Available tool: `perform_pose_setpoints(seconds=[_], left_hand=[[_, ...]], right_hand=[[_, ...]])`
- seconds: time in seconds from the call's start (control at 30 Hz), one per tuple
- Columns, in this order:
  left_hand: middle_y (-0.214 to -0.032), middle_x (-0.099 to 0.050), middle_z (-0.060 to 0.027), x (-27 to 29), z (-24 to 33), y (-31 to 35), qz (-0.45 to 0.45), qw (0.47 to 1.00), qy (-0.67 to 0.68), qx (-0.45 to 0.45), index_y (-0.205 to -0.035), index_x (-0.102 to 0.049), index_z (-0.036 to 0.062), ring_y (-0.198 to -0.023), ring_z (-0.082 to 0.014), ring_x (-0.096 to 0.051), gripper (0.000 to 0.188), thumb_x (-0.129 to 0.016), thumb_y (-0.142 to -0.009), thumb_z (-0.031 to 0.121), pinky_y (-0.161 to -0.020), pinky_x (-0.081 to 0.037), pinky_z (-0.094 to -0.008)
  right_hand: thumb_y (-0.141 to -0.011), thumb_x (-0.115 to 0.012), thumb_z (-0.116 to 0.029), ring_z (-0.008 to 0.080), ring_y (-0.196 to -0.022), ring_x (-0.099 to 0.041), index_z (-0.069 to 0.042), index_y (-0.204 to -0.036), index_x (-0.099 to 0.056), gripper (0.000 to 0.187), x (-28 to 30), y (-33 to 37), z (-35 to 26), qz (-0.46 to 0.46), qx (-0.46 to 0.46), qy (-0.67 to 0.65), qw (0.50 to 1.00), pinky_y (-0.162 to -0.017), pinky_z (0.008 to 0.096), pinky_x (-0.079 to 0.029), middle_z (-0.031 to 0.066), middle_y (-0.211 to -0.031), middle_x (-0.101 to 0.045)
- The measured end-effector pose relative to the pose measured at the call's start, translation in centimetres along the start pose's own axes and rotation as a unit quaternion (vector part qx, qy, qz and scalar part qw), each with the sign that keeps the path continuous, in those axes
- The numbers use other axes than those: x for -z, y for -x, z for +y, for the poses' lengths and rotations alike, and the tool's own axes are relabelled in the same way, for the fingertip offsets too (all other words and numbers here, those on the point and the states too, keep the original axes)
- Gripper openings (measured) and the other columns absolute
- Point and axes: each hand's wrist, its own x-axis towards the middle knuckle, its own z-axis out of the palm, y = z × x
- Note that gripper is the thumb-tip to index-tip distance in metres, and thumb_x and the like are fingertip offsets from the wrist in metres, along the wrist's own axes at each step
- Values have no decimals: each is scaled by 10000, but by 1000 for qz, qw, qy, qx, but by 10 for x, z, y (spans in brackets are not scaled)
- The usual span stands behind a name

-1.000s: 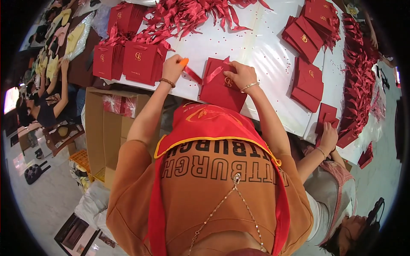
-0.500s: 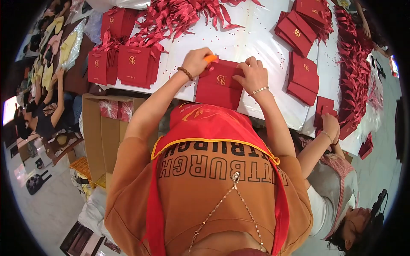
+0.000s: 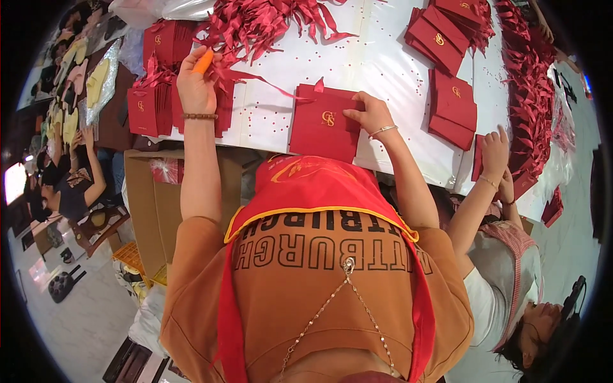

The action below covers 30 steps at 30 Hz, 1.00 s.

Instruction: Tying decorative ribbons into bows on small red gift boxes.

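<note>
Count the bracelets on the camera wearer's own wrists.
2: a brown beaded bracelet around the wrist of the left hand, and a gold-coloured bangle around that of the right hand. No others show.

An open cardboard box (image 3: 151, 214) holds a clear-wrapped red package (image 3: 165, 170) — a yellow plastic crate (image 3: 131, 258) sits just beside it. Farther left, a black object (image 3: 62, 288) lies on the pale floor (image 3: 83, 325).

Black block capitals (image 3: 335, 251), upside down, on orange-brown short-sleeved shirt (image 3: 332, 297). Gold monogram (image 3: 327, 119) on flat rectangular dark-red paper bag (image 3: 319, 137), same on stacked dark-red bags (image 3: 452, 112). Gold print (image 3: 295, 171) on bright-red yellow-edged cloth apron (image 3: 325, 191): illegible.
</note>
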Motion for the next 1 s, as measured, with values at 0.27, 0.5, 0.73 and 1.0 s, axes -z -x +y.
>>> perform_pose_setpoints(seconds=[0.27,0.5,0.73,1.0], left_hand=[[-773,-611,-65,-44,-28,57,-271,937,-214,59,-1007,-568,-8,-647,-100,-556,184,-524,-842,60,-550,-440,-216],[-672,-570,-39,-76,-106,84,-320,887,-318,97,-915,-577,-7,-551,-66,-532,115,-559,-812,41,-462,-405,-180],[-698,-594,-47,-81,-114,87,-317,879,-345,89,-882,-578,-20,-566,-77,-550,103,-573,-795,35,-503,-451,-195],[-685,-597,-50,-78,-122,88,-289,871,-397,7,-869,-593,-13,-571,-90,-558,101,-582,-782,35,-508,-454,-207]], right_hand=[[-700,-687,-217,247,-663,-602,-23,-977,-587,352,-9,-6,-2,3,5,-35,999,-623,321,-471,152,-770,-620],[-726,-657,-195,207,-598,-594,-35,-998,-592,322,-11,-2,-11,-15,-8,-108,994,-584,306,-471,145,-775,-621],[-759,-619,-193,197,-599,-593,-26,-1010,-587,304,-14,-2,-1,12,47,-101,994,-587,294,-474,147,-857,-617],[-787,-582,-182,173,-578,-575,-21,-1021,-579,284,-14,2,-5,-7,8,-167,986,-572,293,-465,131,-844,-613]])
